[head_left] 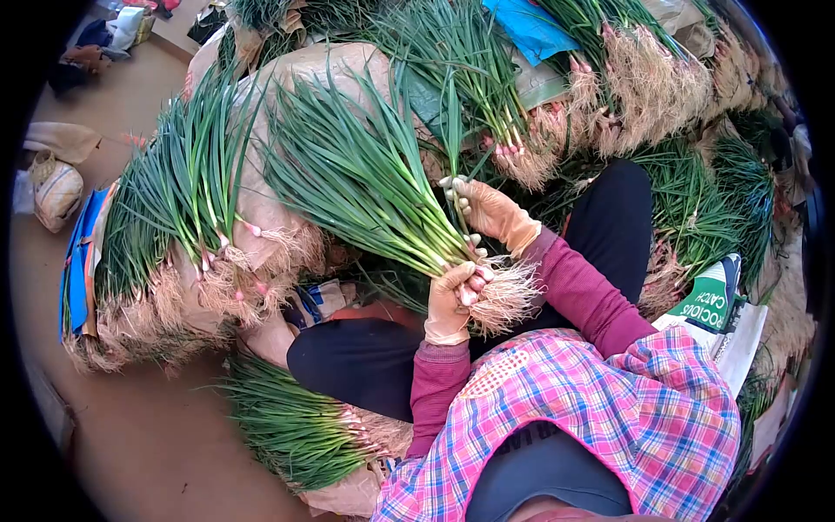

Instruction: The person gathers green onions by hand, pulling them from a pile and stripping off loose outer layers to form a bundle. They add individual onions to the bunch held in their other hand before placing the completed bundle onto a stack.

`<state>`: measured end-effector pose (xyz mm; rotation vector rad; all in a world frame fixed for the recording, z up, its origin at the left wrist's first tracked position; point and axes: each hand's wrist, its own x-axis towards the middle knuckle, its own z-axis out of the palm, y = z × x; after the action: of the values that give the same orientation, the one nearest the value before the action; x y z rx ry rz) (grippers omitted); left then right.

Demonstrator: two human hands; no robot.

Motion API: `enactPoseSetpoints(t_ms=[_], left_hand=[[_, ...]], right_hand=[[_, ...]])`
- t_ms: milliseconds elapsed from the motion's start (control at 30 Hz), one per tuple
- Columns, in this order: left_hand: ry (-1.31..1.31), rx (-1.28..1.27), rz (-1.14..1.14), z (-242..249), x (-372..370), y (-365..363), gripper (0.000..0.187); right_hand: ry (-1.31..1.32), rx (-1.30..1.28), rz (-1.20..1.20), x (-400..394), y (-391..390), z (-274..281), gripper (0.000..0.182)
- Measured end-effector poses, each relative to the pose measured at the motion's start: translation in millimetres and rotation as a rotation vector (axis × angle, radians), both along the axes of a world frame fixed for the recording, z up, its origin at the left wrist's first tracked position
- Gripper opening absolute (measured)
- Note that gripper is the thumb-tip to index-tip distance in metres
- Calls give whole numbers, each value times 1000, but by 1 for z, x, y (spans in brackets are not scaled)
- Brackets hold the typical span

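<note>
My left hand (449, 303), in a pale glove, is closed around the base of a thick bunch of green garlic (370, 174). Pinkish bulbs and a tuft of pale roots (507, 296) stick out past its fingers, while the long leaves fan away to the upper left. Just above, my gloved right hand (494, 211) has its fingers curled round a single green garlic stalk (453, 130), whose leaves point upward. The lower end of that stalk is hard to make out against the bunch.
More green garlic (187, 170) lies over a sack-covered heap (300, 74) at left, with roots hanging down. Other bundles (461, 74) lie at the back. Another bundle (296, 426) rests by my left knee. A printed green-and-white bag (709, 304) is at right. Brown floor (165, 418) shows at left.
</note>
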<state>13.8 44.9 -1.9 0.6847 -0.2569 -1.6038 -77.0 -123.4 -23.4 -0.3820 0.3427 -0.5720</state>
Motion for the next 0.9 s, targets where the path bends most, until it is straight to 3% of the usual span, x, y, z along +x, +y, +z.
enactPoseSetpoints(t_ms=[33, 167, 233, 267, 333, 367, 400, 467, 500, 533, 600, 733, 867, 900], left_hand=[[22, 10, 23, 3, -2, -1, 47], [66, 22, 14, -3, -2, 0, 46], [45, 34, 22, -5, -2, 0, 44], [-3, 26, 20, -2, -2, 1, 43], [-55, 11, 21, 5, -3, -2, 41], [-91, 63, 54, 7, -6, -2, 40], [-123, 117, 81, 8, -9, -1, 38], [-123, 113, 13, 7, -9, -3, 36], [-137, 153, 18, 6, -12, -3, 35], [-158, 190, 28, 6, -14, -4, 34], [-167, 197, 7, 5, -12, -2, 34], [-142, 159, 19, 7, -11, -2, 35], [-48, 63, 28, 11, -12, -3, 36], [-33, 86, 65, 15, -15, -2, 38]], right_hand=[[-145, 119, 1, -1, 0, -4, 14], [-40, 166, -209, 4, 5, -20, 13], [603, -380, -472, 1, 5, -20, 16], [752, -519, -662, -2, -1, -14, 20], [669, -569, -709, -11, -11, 2, 18], [682, -700, -595, -9, -11, 9, 17], [677, -642, -436, -8, -7, 15, 20], [888, -838, -426, 11, -9, 5, 26], [1080, -1029, -494, 15, -12, 3, 39], [1142, -1058, -399, 15, -10, 18, 41], [1204, -1205, -473, 24, -11, 6, 39], [722, -577, -358, 18, -9, -3, 16], [-52, 192, -356, -12, -46, -28, 5], [143, -20, -414, -14, -42, -32, 8]])
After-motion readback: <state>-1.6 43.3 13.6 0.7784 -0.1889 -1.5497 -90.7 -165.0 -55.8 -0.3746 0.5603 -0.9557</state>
